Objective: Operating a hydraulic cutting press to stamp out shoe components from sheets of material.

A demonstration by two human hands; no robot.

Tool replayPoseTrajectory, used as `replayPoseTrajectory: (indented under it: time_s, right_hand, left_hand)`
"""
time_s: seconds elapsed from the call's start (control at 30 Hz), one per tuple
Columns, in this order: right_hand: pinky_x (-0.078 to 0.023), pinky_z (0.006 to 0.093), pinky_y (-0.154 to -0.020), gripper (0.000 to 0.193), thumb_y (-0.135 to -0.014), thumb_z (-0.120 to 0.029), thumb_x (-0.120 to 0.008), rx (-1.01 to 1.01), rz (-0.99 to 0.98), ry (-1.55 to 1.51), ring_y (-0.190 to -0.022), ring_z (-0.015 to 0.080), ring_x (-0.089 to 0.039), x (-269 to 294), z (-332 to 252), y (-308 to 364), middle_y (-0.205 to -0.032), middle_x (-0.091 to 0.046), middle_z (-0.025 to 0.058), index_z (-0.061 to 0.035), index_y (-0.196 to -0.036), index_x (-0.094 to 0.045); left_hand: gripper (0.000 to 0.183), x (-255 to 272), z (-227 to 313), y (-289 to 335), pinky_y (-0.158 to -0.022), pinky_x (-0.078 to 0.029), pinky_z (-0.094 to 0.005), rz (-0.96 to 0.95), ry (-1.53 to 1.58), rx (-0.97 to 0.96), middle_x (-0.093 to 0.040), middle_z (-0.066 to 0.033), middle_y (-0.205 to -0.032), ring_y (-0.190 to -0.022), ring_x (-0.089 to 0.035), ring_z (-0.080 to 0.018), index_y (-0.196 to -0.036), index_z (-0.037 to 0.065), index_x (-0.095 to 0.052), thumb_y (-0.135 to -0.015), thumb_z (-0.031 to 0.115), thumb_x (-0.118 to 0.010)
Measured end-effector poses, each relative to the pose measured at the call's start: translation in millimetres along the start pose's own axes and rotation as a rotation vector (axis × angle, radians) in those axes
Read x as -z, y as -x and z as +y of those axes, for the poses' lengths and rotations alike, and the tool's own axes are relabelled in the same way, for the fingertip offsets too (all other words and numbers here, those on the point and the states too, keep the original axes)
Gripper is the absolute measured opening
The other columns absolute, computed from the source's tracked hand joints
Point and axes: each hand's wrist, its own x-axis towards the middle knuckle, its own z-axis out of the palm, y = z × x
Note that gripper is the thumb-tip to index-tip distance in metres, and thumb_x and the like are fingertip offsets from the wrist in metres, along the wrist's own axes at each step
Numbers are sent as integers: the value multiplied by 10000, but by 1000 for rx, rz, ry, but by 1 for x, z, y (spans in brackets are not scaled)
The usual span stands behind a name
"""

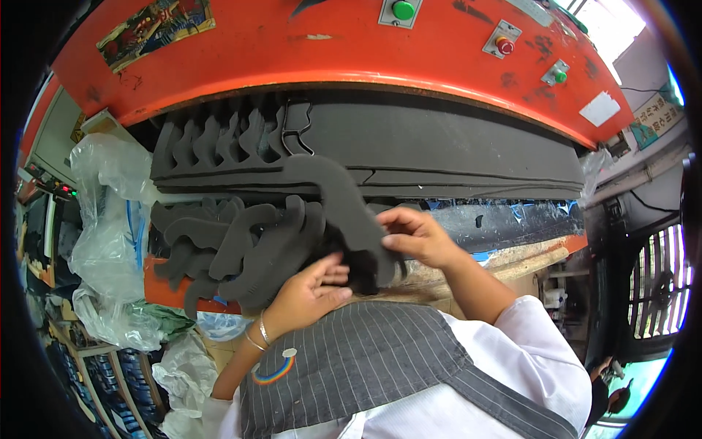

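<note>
A wavy, dark grey foam piece is gripped along its right edge by my right hand, thumb and fingers closed on it. Its upper end overlaps the front of the foam sheets. My left hand is below and to the left, fingers loosely bent and apart, with nothing seen in it. Close by on its left lies a heap of similar cut foam pieces. Behind them are stacked dark grey foam sheets, with wavy cut-outs at the left end. A metal cutting die rests on the top sheet.
An orange-red press spans the far side, with a green button and a red button. Clear plastic bags hang at the left. A worn wooden edge runs along the near right side.
</note>
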Motion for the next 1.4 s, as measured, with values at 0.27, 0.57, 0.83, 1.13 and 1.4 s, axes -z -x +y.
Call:
replayPoseTrajectory:
  time_s: [0.27,0.57,0.83,1.13,1.4]
  right_hand:
    - [-390,205,-510,77,-911,-118,-654,-43,254,123,-588,32,-477,-68,32,40,-680,-558,-31,-43,-913,-636]
    - [-458,275,-604,140,-902,-166,-644,0,782,704,-658,98,-527,-20,5,121,-706,-584,-3,-28,-892,-665]
    - [-408,227,-588,178,-925,-219,-639,-9,311,-10,-663,50,-476,-65,20,116,-739,-557,-46,-44,-919,-609]
    - [-414,266,-550,173,-928,-220,-609,-43,1073,419,-629,126,-510,77,13,245,-734,-571,1,-63,-853,-608]
    - [-502,399,-694,294,-856,-249,-675,67,1073,1532,-828,324,-645,85,18,269,-902,-659,192,13,-987,-645]
  left_hand:
    - [288,-25,-19,5,-848,-475,-260,253,142,-241,-615,-59,-1067,-972,-576,-108,-1165,-32,-535,-949,151,-587]
    - [281,-37,-9,26,-680,-547,-280,2,234,7,-627,-81,-938,-748,-624,-125,-1156,-20,-504,-947,149,-588]
    - [331,-73,-14,19,-875,-483,-257,-73,219,52,-627,-58,-1075,-962,-595,-108,-1226,-40,-530,-935,98,-605]
    - [258,-102,-26,17,-843,-489,-248,-41,268,144,-636,-38,-1036,-921,-600,-92,-1172,-27,-556,-933,62,-591]
    - [410,-125,2,5,-838,-481,-249,135,-253,-1,-613,-64,-1101,-908,-591,-99,-1262,-26,-509,-900,108,-648]
